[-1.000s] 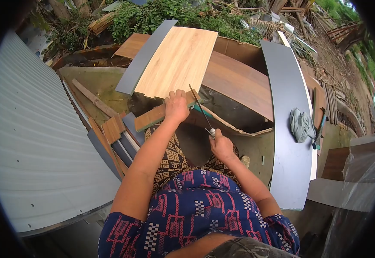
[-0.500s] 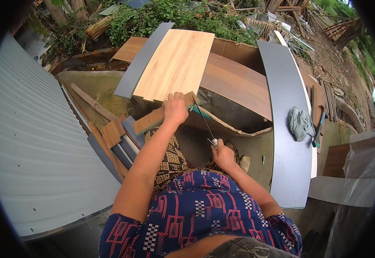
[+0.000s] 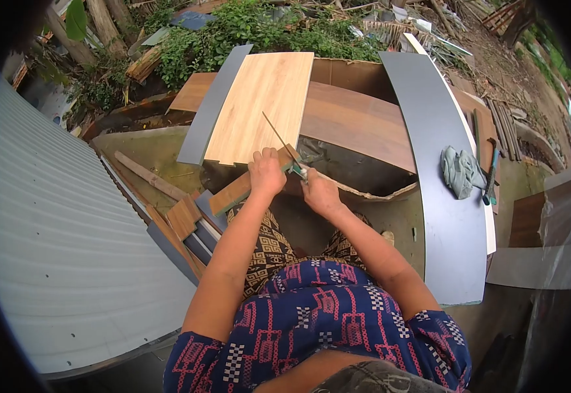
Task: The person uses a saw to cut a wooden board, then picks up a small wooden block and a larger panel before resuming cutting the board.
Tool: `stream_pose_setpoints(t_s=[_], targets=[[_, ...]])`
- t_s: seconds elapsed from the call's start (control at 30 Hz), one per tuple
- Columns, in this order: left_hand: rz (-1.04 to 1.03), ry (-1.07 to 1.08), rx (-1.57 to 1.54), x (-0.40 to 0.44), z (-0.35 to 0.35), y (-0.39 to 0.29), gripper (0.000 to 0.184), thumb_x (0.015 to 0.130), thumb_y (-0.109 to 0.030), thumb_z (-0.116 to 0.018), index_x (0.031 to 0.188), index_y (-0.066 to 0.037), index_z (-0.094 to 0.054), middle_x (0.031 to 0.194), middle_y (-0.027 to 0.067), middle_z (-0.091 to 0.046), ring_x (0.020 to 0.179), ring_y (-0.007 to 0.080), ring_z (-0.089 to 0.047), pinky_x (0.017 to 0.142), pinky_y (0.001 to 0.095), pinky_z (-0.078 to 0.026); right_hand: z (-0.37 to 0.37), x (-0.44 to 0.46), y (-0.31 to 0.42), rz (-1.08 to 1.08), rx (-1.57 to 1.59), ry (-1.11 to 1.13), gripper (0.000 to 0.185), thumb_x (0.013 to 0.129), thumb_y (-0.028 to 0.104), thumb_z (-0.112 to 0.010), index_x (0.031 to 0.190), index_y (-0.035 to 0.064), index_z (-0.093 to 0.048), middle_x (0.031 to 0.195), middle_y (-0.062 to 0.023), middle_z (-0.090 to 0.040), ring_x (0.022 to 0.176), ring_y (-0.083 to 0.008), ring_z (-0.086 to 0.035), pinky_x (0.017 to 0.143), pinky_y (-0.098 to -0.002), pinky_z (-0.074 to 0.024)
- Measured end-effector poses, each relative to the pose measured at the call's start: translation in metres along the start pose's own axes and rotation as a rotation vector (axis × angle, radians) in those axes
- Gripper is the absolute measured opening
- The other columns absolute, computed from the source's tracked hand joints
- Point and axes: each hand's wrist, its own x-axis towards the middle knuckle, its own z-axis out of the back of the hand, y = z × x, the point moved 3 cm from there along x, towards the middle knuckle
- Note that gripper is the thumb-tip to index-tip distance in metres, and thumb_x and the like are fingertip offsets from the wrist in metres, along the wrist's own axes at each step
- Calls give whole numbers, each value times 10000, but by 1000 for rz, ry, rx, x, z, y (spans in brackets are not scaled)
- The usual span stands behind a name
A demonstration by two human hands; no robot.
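My left hand [image 3: 267, 173] is closed over a short brown plank [image 3: 232, 193], holding it against the near edge of a light wood board [image 3: 259, 105]. A thin-bladed hand saw [image 3: 276, 133] crosses the plank's right end, its tip reaching out over the light board. The saw's handle is in my closed right hand [image 3: 323, 193], close to the plank and right of my left hand. Part of the handle is hidden by the fingers. Under the light board's left side lies a narrow grey board [image 3: 212, 108].
A long brown board [image 3: 357, 121] spans an open cardboard box [image 3: 344, 71]. On the right, a grey board [image 3: 423, 131] carries a crumpled grey cloth [image 3: 459, 173] beside a hammer [image 3: 493, 173]. A corrugated metal sheet [image 3: 82, 242] fills the left, with wood offcuts [image 3: 184, 218] alongside.
My right hand has pushed the saw forward and left, so more blade extends past the plank. My left hand still holds the plank. The whole view has shifted slightly.
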Motion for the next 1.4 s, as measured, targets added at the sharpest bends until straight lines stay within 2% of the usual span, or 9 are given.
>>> stream_pose_setpoints(t_s=[0.23, 0.33, 0.5, 0.57, 0.77, 0.93, 1.07, 1.23, 1.4], targets=[[-41, -34, 1, -2, 0, -2, 327, 671, -48, -610, 986, -28, -523, 998, 113, -508, 957, 322, -487, 750, 449, -443, 12, -111, -41, -103, 11, 111, 234, 874, 218, -515, 931, 24, -395, 664, -227, -603, 629, -427, -599, 561, -522, -469], [-52, -28, 0, -3, 5, -5, 347, 656, -51, -634, 981, -36, -516, 995, 108, -506, 960, 319, -489, 753, 445, -448, 20, -99, -30, -93, 11, 114, 225, 874, 206, -505, 937, 19, -398, 667, -226, -604, 630, -424, -601, 561, -520, -469], [-73, -14, 22, -3, 7, -9, 367, 650, -67, -658, 979, -38, -499, 1000, 111, -493, 972, 329, -485, 767, 447, -458, 10, -14, 4, -61, 69, 83, 223, 871, 184, -486, 941, -24, -443, 714, -235, -613, 690, -423, -603, 612, -515, -462], [-82, -13, 19, -4, 8, -10, 369, 651, -66, -656, 982, -36, -496, 1004, 113, -489, 971, 334, -482, 770, 451, -457, 2, 0, 4, -7, 108, 5, 217, 867, 174, -481, 942, -27, -450, 721, -246, -610, 690, -427, -602, 607, -517, -462], [-82, -9, 30, -3, 4, -8, 371, 656, -65, -646, 989, -34, -487, 1008, 118, -480, 969, 342, -477, 769, 453, -455, 10, -71, -23, -77, 84, 67, 167, 848, 127, -467, 934, -9, -418, 735, -235, -623, 685, -415, -616, 603, -510, -480], [-77, 0, 55, -2, 2, -8, 392, 656, -74, -652, 1007, -36, -482, 1021, 116, -475, 972, 340, -477, 775, 451, -455, 21, -129, -46, -126, 47, 104, 203, 858, 179, -499, 929, 12, -407, 705, -213, -614, 670, -403, -618, 596, -512, -482], [-71, 21, 63, -3, 5, -10, 401, 654, -82, -660, 1013, -37, -485, 1033, 115, -477, 980, 338, -478, 785, 451, -455, 28, -84, -19, -115, 59, 158, 185, 843, 128, -471, 944, -20, -428, 740, -232, -626, 687, -408, -622, 608, -505, -489], [-76, 13, 64, -3, 5, -8, 393, 659, -85, -660, 1013, -43, -492, 1039, 115, -480, 985, 338, -480, 784, 456, -458, 8, -12, 2, -10, 105, 34, 172, 800, 80, -453, 916, -47, -445, 750, -249, -625, 712, -410, -626, 618, -507, -487], [-65, 17, 73, -3, 5, -10, 361, 670, -85, -649, 994, -43, -495, 1024, 116, -484, 980, 340, -483, 776, 456, -462, 20, -50, -12, -78, 73, 116, 189, 828, 118, -467, 950, -24, -441, 752, -244, -624, 709, -412, -620, 618, -506, -486]])
